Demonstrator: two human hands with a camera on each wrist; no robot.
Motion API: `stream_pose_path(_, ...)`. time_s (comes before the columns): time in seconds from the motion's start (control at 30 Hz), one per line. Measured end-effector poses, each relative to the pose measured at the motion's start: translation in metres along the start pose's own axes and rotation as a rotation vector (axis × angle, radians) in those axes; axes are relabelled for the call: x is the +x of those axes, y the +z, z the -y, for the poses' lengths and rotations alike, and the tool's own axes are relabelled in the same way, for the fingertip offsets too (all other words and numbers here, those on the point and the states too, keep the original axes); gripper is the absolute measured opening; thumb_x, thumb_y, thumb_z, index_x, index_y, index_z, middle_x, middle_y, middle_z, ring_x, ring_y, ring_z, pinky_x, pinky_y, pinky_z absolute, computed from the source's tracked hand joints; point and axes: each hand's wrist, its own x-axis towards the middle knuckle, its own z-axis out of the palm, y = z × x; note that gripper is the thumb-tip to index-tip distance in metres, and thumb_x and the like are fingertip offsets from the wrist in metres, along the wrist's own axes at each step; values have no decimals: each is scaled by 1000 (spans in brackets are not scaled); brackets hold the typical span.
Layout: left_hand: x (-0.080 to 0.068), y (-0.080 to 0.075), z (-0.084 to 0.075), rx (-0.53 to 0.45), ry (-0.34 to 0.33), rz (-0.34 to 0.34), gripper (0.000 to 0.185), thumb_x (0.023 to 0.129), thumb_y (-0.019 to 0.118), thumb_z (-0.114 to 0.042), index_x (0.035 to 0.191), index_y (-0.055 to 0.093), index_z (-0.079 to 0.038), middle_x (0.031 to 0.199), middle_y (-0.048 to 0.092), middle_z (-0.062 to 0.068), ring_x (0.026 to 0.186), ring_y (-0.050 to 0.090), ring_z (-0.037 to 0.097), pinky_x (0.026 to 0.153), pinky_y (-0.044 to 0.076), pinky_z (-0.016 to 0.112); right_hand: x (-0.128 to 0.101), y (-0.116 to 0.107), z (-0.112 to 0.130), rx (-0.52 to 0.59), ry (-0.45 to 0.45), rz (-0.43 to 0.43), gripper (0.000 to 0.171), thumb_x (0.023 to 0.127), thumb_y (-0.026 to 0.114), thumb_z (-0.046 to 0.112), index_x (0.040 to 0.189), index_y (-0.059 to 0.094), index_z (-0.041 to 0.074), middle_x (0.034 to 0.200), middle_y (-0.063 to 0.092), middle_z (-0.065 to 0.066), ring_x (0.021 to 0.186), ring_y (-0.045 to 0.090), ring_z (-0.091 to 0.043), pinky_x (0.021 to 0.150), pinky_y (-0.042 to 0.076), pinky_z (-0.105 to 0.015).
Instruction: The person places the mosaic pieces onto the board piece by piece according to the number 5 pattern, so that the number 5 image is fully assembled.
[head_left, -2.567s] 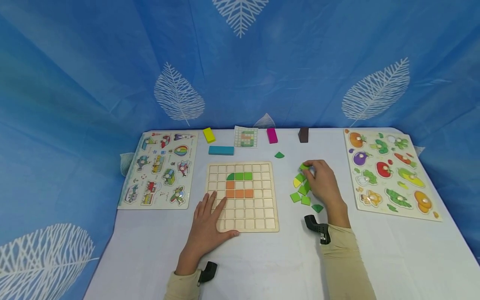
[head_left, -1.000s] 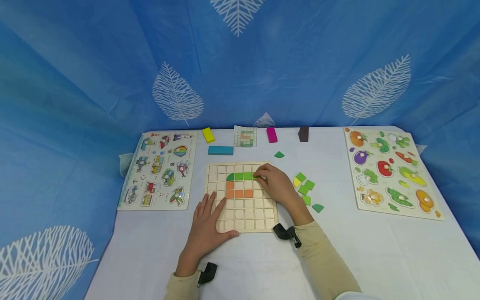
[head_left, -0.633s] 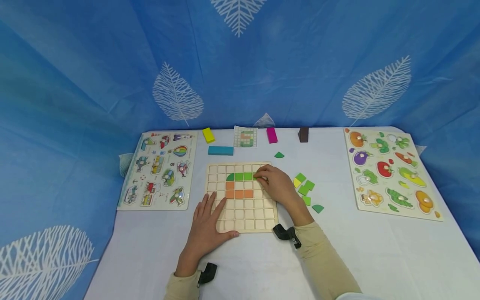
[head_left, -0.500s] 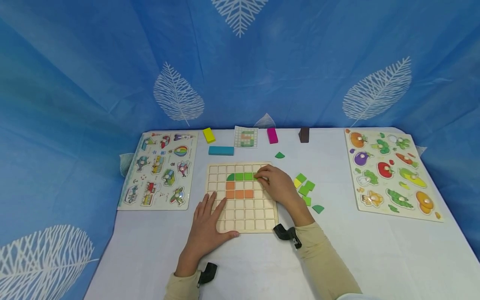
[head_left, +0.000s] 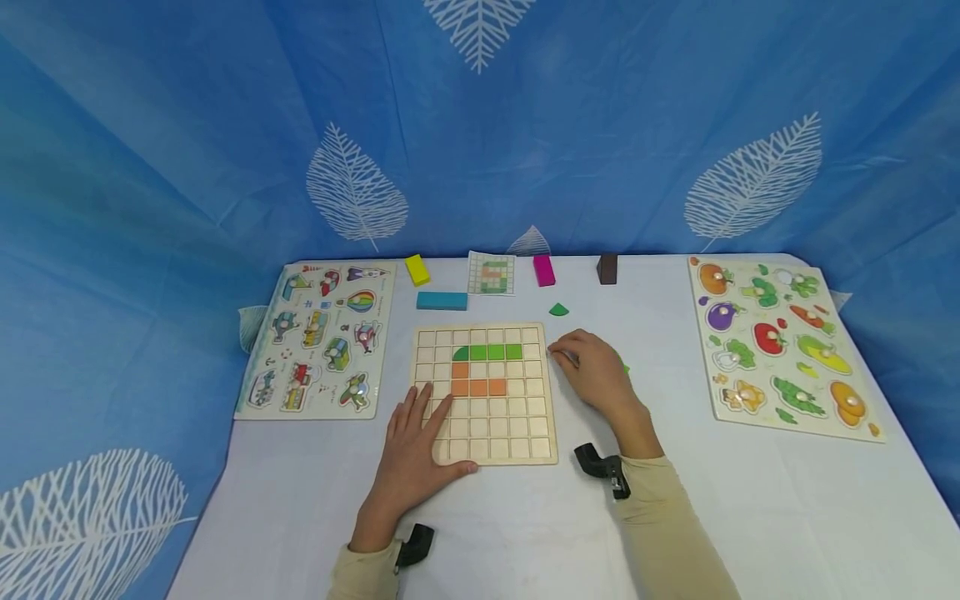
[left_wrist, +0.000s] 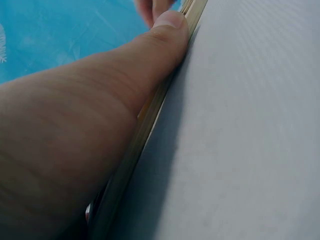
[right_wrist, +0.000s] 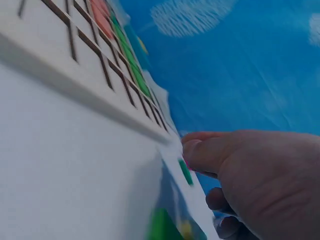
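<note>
A wooden grid board [head_left: 495, 433] lies at the table's middle. Its upper rows hold a green quarter-round tile [head_left: 461, 353], three green squares [head_left: 495, 352] and several orange squares [head_left: 477, 387]. My left hand [head_left: 438, 433] lies flat on the board's near left corner, and in the left wrist view its thumb [left_wrist: 165, 30] presses along the board's edge [left_wrist: 145, 135]. My right hand [head_left: 564, 352] hovers just right of the board with loosely curled fingers and holds nothing. It covers most of the loose green tiles [head_left: 624, 368]. One green tile [right_wrist: 185, 171] shows by the fingers in the right wrist view.
A vehicle puzzle [head_left: 322, 337] lies at the left and a vegetable puzzle [head_left: 780, 342] at the right. Along the back are a yellow block [head_left: 417, 269], a teal block [head_left: 442, 301], a pattern card [head_left: 492, 273], a magenta block [head_left: 543, 270], a brown block [head_left: 607, 268] and a dark green tile [head_left: 558, 310].
My right hand carried a green square from the pile to the board, left it at the end of the green row, and drew back to the right. The left hand stayed put.
</note>
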Motion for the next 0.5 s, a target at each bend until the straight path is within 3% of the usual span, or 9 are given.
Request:
stream_pose_path(0.23, 0, 3, 2, 15, 17, -18, 109, 70, 81, -68, 158, 41, -19, 170, 22, 14, 159, 12, 37, 124, 17, 62, -16, -28, -34, 9, 132, 1, 20, 98, 69, 21, 112, 76, 8, 111, 72, -12, 103, 66, -32, 93, 52, -52)
stream_pose_path(0.4, 0, 3, 3, 11, 15, -25, 109, 70, 82, -67, 158, 41, -18, 170, 22, 14, 159, 12, 37, 124, 17, 62, -22, -37, -41, -24, 149, 83, 24, 97, 70, 23, 114, 75, 7, 101, 72, -10, 93, 63, -29, 91, 52, -52)
stream_pose_path(0.5, 0, 2, 1, 7, 5, -11, 109, 70, 80, -69, 159, 39, -20, 171, 20, 13, 159, 10, 36, 125, 16, 62, -22, -38, -40, -24, 160, 103, 24, 97, 71, 23, 116, 75, 7, 104, 73, -11, 95, 64, -29, 93, 52, -53)
